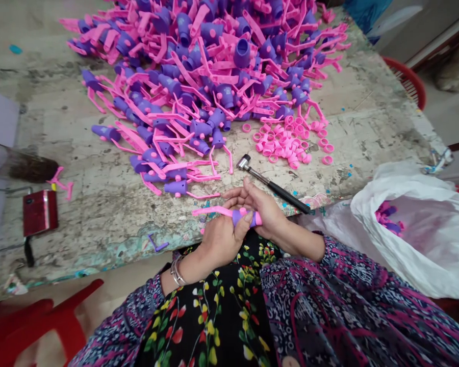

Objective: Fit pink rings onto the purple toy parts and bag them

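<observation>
My left hand [220,240] and my right hand [260,206] both grip a plastic part [229,214] above the table's near edge. It has a long pink arm and a purple cylindrical body, with a pink peg or ring at the body. The fingers hide part of the body. Just beyond my right hand lies a small hammer [270,179] with a metal head and black handle. Farther off are a large heap of similar pink-and-purple parts [191,86] and a cluster of loose pink rings [283,143].
The worn, stained table [99,219] has a near edge under my hands. A white plastic bag [416,239] to the right holds pink-and-purple parts. A dark red box [40,212] and a clear container [7,165] stand at left. Red seats appear at both sides.
</observation>
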Demonstrator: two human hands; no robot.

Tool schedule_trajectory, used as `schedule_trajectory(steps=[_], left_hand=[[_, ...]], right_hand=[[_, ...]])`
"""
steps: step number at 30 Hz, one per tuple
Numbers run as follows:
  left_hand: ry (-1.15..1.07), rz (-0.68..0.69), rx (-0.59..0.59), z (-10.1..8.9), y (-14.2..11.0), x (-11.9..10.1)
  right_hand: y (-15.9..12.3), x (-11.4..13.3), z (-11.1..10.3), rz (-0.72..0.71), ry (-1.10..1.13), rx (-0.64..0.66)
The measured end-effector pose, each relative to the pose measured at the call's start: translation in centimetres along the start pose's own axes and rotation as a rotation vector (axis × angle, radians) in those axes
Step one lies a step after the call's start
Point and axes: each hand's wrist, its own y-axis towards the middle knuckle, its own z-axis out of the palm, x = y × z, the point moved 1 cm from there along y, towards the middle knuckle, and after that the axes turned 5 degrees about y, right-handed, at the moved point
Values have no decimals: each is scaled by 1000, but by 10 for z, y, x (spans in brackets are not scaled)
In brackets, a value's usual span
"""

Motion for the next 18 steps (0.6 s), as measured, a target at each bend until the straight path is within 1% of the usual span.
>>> schedule_trajectory(steps=[3,10,15,18], left_hand=[[0,-36,47,2,0,-1],[-174,-121,-12,13,0,7],[-303,-168,-1,19,0,11],[-367,-192,8,18,1,13]], right_hand=[[2,-2,-4,2,-11,13],[5,-5,-8,26,-82,-31],[7,-5,-6,89,-136,-65],[8,-6,-5,97,-119,-77]])
